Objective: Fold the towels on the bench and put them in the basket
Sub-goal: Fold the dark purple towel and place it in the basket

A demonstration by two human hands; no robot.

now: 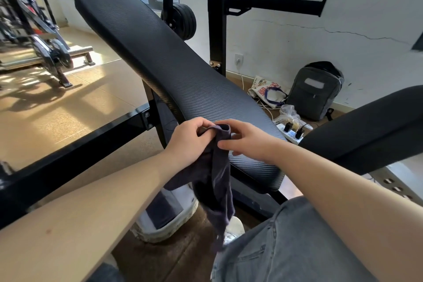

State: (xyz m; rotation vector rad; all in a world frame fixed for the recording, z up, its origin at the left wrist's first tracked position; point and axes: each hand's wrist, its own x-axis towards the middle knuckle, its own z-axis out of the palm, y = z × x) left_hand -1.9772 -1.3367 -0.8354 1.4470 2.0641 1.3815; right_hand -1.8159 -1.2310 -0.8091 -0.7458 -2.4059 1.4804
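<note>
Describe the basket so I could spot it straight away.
Start at the long black bench slanting across the room. On the floor left of its near end, partly behind the hanging dark towel, stands the basket: the only white, round tub, with dark cloth inside.

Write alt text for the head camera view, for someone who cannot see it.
A person's left hand and right hand hold up a dark purple towel, hanging limp beside the near end of a black padded bench. A white basket sits on the floor below.
</note>
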